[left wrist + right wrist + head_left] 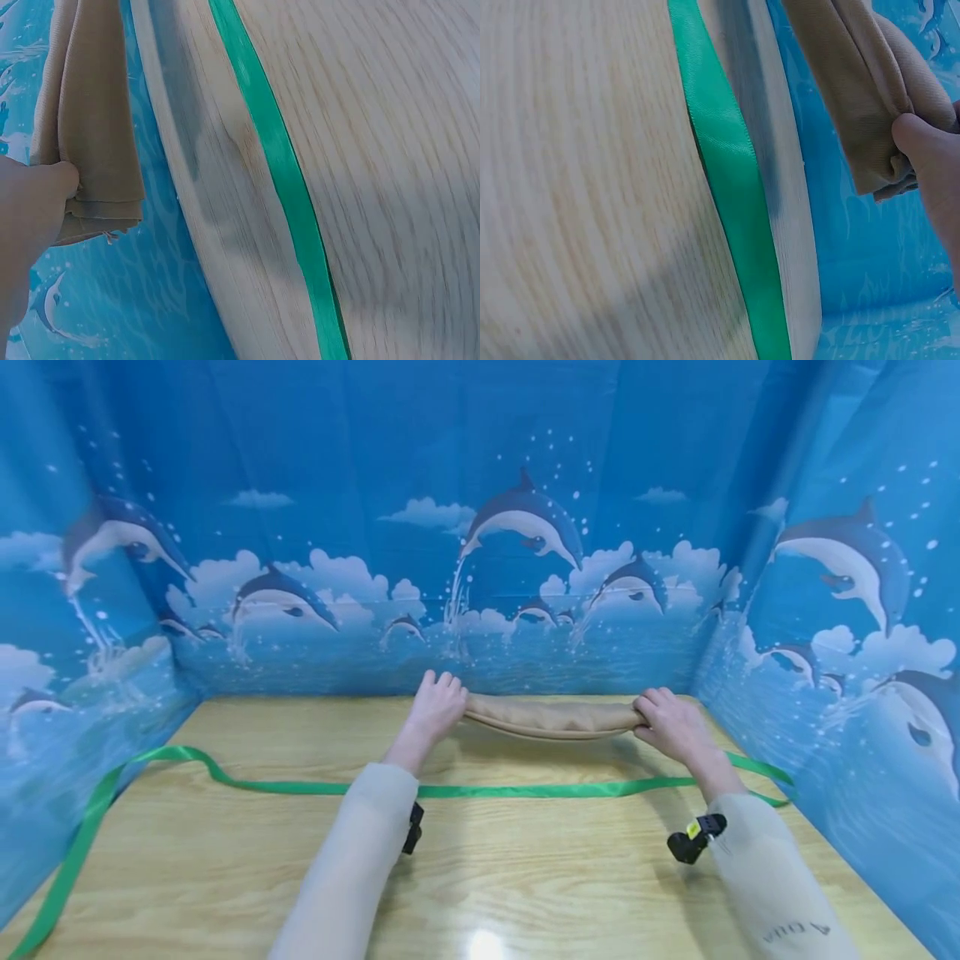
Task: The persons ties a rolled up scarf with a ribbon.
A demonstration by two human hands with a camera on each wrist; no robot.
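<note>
A folded tan cloth (551,717) stretches between the two hands above the far part of the table, sagging slightly in the middle. At its left end, the left hand (437,703) grips it; in the left wrist view the thumb presses on the folded layers of the cloth (101,112). The right hand (675,727) holds the opposite end, and its thumb (915,139) pinches the stacked folds in the right wrist view. Most of the other fingers are hidden behind the cloth in the wrist views. Below lies a long green ribbon (525,791), apart from both hands.
The light wooden table (525,868) reaches a blue dolphin-print curtain (360,527) at the back and both sides. The ribbon crosses the table and curves down its left edge, with a loop at the right. Both forearms wear pale sleeves and small black wrist cameras.
</note>
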